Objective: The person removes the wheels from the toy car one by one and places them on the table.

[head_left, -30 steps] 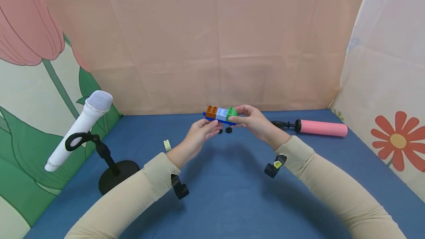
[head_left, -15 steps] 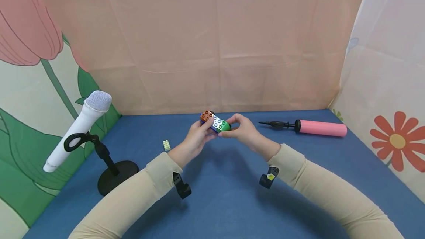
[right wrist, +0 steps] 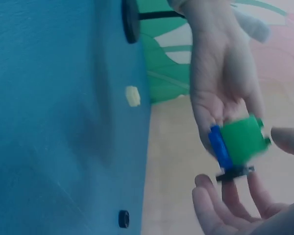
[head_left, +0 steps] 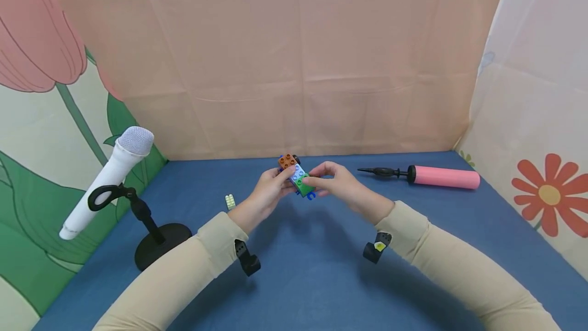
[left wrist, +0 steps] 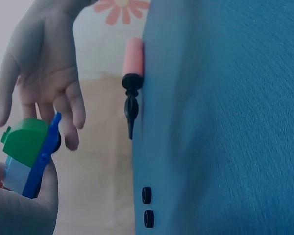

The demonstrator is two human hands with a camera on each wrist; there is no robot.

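Observation:
My left hand (head_left: 263, 194) grips a toy brick car (head_left: 300, 180) above the table, thumb on its top. On the car's blue base (left wrist: 45, 156) sit an orange-brown brick (head_left: 287, 161), a light blue brick (left wrist: 17, 175) and a rounded green brick (right wrist: 242, 139). A blue hook (head_left: 311, 195) sticks out at the green end. Beside that end, my right hand (head_left: 342, 186) has its fingers loosely extended. In the right wrist view its thumb stands apart from the studs, and its fingertips are right at a black wheel (right wrist: 235, 174) under the car.
Two loose black wheels (left wrist: 146, 195) lie on the blue table (head_left: 303, 280). A pale yellow brick (head_left: 230, 201) lies left of my left hand. A pink hand pump (head_left: 443, 176) is at the right. At the left, a white microphone (head_left: 110, 180) leans in a black stand (head_left: 163, 244).
The car has turned from lying crosswise to having its green end toward me. My right hand has shifted a little with that end and loosened; my left hand keeps its hold.

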